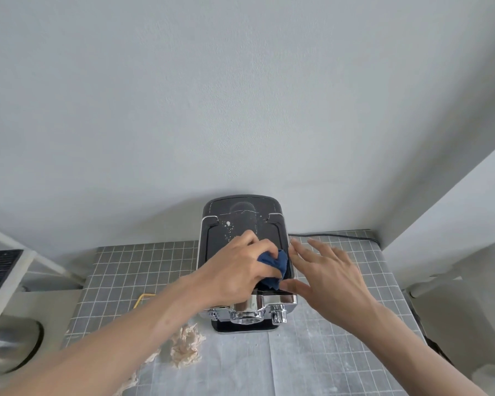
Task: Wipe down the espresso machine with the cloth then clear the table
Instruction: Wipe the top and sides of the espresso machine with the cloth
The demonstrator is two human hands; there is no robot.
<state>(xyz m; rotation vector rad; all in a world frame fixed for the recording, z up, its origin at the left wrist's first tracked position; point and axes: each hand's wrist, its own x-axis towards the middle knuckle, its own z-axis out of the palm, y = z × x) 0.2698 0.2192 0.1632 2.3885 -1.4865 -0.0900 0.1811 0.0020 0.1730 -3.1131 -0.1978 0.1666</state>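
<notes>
Both hands top the espresso machine (pixel 242 224): left fingers (pixel 247 238) pinching cloth (pixel 273 265), right fingers (pixel 316 247) spread.

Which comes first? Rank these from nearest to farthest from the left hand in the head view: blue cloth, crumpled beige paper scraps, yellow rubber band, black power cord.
1. Blue cloth, gripped by the left hand.
2. Crumpled beige paper scraps and yellow rubber band, near-left: too close to call.
3. Black power cord, far right.
</notes>
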